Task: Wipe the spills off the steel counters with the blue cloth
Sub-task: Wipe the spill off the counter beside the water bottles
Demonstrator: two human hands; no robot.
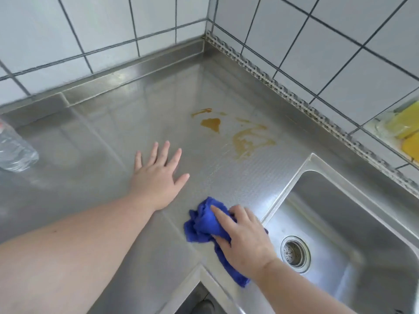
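Pressing down, the right hand (pixel 243 236) grips the bunched blue cloth (pixel 204 225) on the steel counter (pixel 95 141); the left hand (pixel 157 175) lies flat, fingers spread, beside it, brown spills (pixel 244 137) beyond both.

the steel table (pixel 102 137) lies bare from the brown spill (pixel 240 134) back to the tiled corner (pixel 205 30), where raised steel edging and the two walls close it in. left of the spill, the left hand (pixel 158 175) lies flat on the table. well left of that, a clear plastic bottle (pixel 15 148) stands at the picture's edge. right of the spill the sink (pixel 362 234) drops away. near the spill's front side, the right hand (pixel 244 239) and blue cloth (pixel 204 223) lie beside the sink rim.
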